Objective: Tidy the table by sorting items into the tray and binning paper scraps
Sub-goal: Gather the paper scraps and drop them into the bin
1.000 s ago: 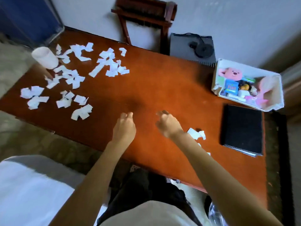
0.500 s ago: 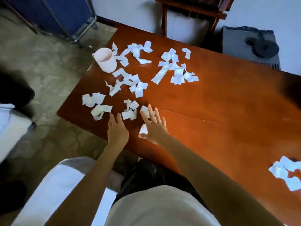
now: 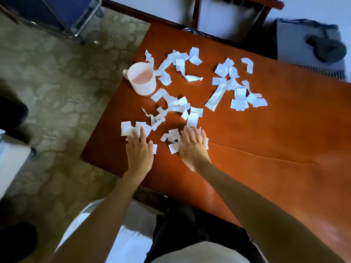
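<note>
Several white paper scraps (image 3: pixel 235 86) lie scattered over the left end of the brown wooden table (image 3: pixel 266 141). My left hand (image 3: pixel 139 149) lies flat, fingers spread, on a small pile of scraps (image 3: pixel 129 129) near the table's left edge. My right hand (image 3: pixel 192 147) presses flat on another cluster of scraps (image 3: pixel 172 138) beside it. Neither hand holds anything lifted. A white ribbed cup (image 3: pixel 141 78) stands upright at the far left among the scraps. The tray is out of view.
A grey box with a black cable and plug (image 3: pixel 311 56) sits past the table's far right corner. A wooden chair (image 3: pixel 237 8) stands behind the table, a blue metal-framed object (image 3: pixel 57 14) on the floor at far left. The table's left edge drops to patterned floor.
The view swung left, away from the tray and the black notebook. Both hands moved left across the table and came down flat on the nearest paper scraps.
</note>
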A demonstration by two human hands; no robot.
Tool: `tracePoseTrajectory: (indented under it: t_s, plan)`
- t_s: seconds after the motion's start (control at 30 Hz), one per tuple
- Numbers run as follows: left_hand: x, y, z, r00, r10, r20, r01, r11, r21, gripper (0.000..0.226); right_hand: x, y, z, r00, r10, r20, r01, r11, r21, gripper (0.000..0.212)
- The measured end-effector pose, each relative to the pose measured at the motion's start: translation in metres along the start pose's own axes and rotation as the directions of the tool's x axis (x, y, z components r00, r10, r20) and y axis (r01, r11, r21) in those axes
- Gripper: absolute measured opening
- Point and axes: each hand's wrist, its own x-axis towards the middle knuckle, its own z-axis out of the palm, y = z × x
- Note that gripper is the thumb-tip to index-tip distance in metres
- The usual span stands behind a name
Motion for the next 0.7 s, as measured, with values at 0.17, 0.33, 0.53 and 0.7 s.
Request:
tracePoseTrajectory:
  t_s: [0.17,0.33,0.53,0.7]
  plan:
    - [0.014,-0.001,-0.001,0.988,0.048,-0.147,-0.046,0.999,0.020,0.061,0.026,0.017,0.019,0.946,0.015,-0.323,-0.068,0.986,-0.152,0.060]
    - [0.037,-0.007,0.021,0.969,0.218,-0.117,-0.208,0.974,0.095,0.067,0.085,0.005,0.003,0.977,-0.045,-0.210,-0.014,0.962,-0.274,0.061]
    - [0.072,0.022,0.026,0.873,0.481,-0.080,-0.475,0.876,0.077,0.054,0.081,0.037,0.009,0.990,-0.140,-0.003,0.128,0.910,-0.396,0.051]
    - [0.051,0.035,0.046,0.786,0.611,-0.091,-0.602,0.791,0.111,0.054,0.035,0.077,0.002,0.981,-0.180,-0.074,0.155,0.953,-0.260,0.070]
